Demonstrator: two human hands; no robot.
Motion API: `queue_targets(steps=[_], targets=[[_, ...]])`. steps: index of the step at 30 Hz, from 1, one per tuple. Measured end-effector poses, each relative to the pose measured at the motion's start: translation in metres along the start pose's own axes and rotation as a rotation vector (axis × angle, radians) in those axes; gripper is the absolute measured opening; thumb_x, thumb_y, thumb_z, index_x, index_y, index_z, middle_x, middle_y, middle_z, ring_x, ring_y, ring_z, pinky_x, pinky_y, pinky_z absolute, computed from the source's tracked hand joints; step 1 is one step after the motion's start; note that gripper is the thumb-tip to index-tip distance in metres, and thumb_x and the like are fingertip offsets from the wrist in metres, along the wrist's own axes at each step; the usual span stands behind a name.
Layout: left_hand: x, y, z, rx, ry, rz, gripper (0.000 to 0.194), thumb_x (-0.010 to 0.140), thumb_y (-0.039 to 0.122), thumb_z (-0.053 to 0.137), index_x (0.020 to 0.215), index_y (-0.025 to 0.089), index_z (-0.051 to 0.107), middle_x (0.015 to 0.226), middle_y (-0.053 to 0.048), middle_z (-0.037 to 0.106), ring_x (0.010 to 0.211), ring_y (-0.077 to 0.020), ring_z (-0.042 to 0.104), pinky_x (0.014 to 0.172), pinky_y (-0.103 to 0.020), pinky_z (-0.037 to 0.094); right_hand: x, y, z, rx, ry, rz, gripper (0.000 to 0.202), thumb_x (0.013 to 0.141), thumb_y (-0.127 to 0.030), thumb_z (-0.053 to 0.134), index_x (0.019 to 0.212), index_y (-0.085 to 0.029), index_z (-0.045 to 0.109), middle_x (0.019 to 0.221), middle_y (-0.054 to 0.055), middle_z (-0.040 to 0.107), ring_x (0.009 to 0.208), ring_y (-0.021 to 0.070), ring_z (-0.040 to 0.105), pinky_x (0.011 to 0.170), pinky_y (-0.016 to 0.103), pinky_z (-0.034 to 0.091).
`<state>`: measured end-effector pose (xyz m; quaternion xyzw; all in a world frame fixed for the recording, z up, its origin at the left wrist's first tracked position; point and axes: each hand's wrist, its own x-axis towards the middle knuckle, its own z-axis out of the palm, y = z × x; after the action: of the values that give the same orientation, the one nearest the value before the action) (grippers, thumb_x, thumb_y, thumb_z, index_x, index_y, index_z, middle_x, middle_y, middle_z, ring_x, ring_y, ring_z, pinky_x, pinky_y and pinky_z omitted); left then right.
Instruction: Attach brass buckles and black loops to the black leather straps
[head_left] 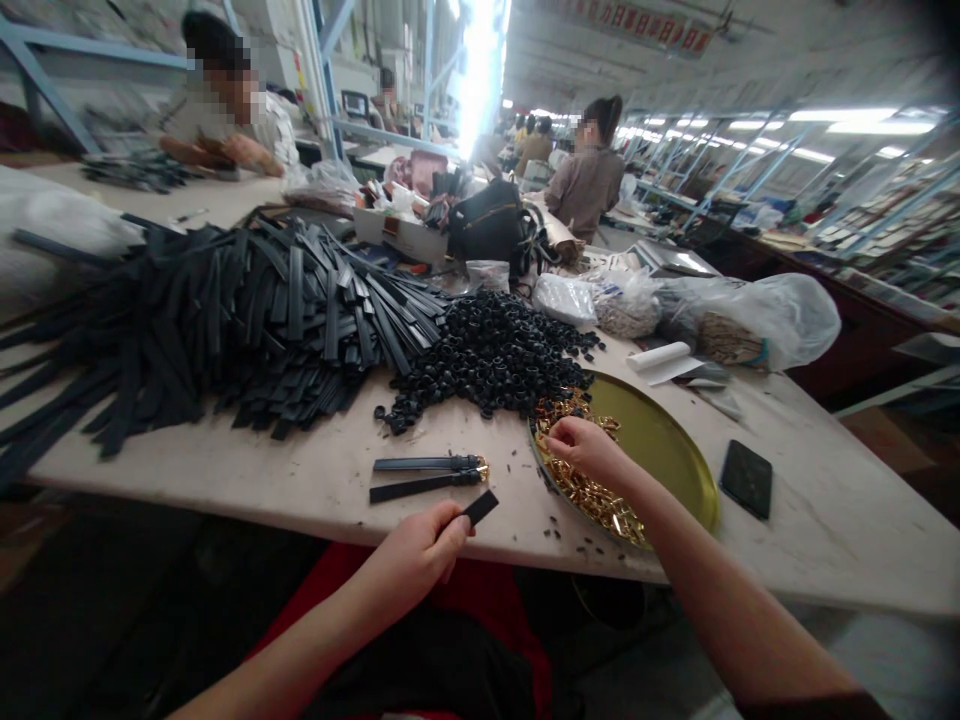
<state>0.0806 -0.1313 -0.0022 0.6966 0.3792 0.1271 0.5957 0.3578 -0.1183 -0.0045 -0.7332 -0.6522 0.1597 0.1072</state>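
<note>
My left hand (431, 540) is closed on a flat black strap (481, 507), whose end sticks out past the thumb at the table's front edge. Over a round gold-coloured tray (679, 450), my right hand (581, 445) has its fingers pinched together among gold buckles (574, 482); whatever is between the fingertips is too small to make out. Just beyond my left hand lie two black straps (424, 464) side by side, each with a gold buckle at its right end. A heap of small black loops (495, 350) touches the tray's far left side.
A large pile of black straps (262, 310) covers the table's left part. Right of the tray lies a phone (746, 478). Plastic bags (780, 315) and a dark bag (487, 225) stand along the back. Other people (589, 180) work beyond the table.
</note>
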Motion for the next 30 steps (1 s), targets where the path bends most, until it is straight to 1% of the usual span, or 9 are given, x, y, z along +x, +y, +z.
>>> queue_targets(steps=[1,5,8,11,15,18,22,25,30], targets=[[0.001,0.003,0.001,0.019,0.031,0.013,0.03,0.086,0.041,0.032,0.073,0.018,0.048,0.048,0.007,0.041,0.045,-0.0094,0.039,0.045,-0.02,0.027,-0.01,-0.013,0.004,0.114,0.009,-0.009,0.019,0.08,-0.034,0.044,0.072,-0.019,0.053,0.068,0.002,0.059,0.059,0.0128,0.051,0.053,0.024,0.039],[0.005,0.005,0.006,0.106,0.169,0.058,0.026,0.084,0.035,0.037,0.075,0.018,0.053,0.052,0.006,0.044,0.048,-0.0094,0.041,0.046,-0.021,0.025,-0.048,-0.068,0.027,0.877,-0.015,-0.013,0.023,0.075,-0.043,0.053,0.074,-0.02,0.049,0.067,0.0,0.058,0.059,0.0129,0.054,0.052,0.025,0.043],[0.0,-0.003,0.008,0.137,0.183,0.062,0.024,0.083,0.032,0.037,0.072,0.018,0.053,0.051,0.006,0.044,0.048,-0.0091,0.04,0.046,-0.021,0.024,-0.066,-0.095,0.039,1.102,-0.078,-0.006,0.027,0.072,-0.044,0.06,0.075,-0.019,0.051,0.061,-0.002,0.057,0.056,0.0119,0.055,0.053,0.025,0.044],[-0.009,-0.008,0.009,0.107,0.186,0.044,0.025,0.083,0.032,0.037,0.069,0.017,0.051,0.049,0.006,0.042,0.046,-0.0087,0.039,0.045,-0.02,0.025,-0.073,-0.107,0.045,1.219,-0.094,0.007,0.029,0.072,-0.047,0.06,0.073,-0.018,0.053,0.062,-0.001,0.059,0.056,0.011,0.054,0.056,0.025,0.045],[-0.017,-0.007,0.01,-0.015,0.123,0.073,0.028,0.086,0.036,0.035,0.077,0.017,0.054,0.051,0.006,0.042,0.045,-0.0078,0.038,0.044,-0.019,0.027,-0.079,-0.118,0.053,1.355,-0.027,0.075,0.03,0.066,-0.043,0.068,0.076,-0.019,0.054,0.068,-0.002,0.06,0.056,0.01,0.053,0.055,0.025,0.044],[-0.021,-0.006,0.009,-0.08,0.079,0.086,0.029,0.085,0.04,0.037,0.081,0.016,0.053,0.052,0.006,0.044,0.044,-0.0073,0.038,0.043,-0.019,0.029,-0.085,-0.124,0.062,1.393,0.0,0.126,0.027,0.065,-0.04,0.07,0.075,-0.018,0.057,0.063,-0.004,0.057,0.054,0.0087,0.05,0.055,0.023,0.042],[-0.025,-0.009,0.005,-0.144,-0.005,0.029,0.027,0.085,0.042,0.04,0.087,0.016,0.048,0.052,0.007,0.048,0.039,-0.0073,0.041,0.039,-0.018,0.03,-0.09,-0.126,0.071,1.443,0.055,0.2,0.023,0.066,-0.038,0.069,0.073,-0.019,0.058,0.058,-0.006,0.054,0.053,0.0082,0.048,0.056,0.023,0.041],[-0.028,-0.012,0.002,-0.176,0.0,-0.012,0.028,0.085,0.043,0.039,0.081,0.016,0.047,0.051,0.007,0.047,0.039,-0.0062,0.039,0.038,-0.017,0.028,-0.092,-0.131,0.076,1.457,0.123,0.237,0.023,0.066,-0.038,0.069,0.073,-0.02,0.056,0.058,-0.006,0.054,0.053,0.0086,0.048,0.056,0.023,0.041],[-0.027,-0.016,-0.003,-0.258,0.026,-0.02,0.026,0.084,0.04,0.043,0.075,0.016,0.047,0.05,0.007,0.042,0.042,-0.0049,0.035,0.039,-0.016,0.027,-0.092,-0.142,0.084,1.445,0.049,0.269,0.026,0.068,-0.042,0.066,0.067,-0.018,0.056,0.055,-0.005,0.054,0.051,0.008,0.046,0.051,0.021,0.038]])
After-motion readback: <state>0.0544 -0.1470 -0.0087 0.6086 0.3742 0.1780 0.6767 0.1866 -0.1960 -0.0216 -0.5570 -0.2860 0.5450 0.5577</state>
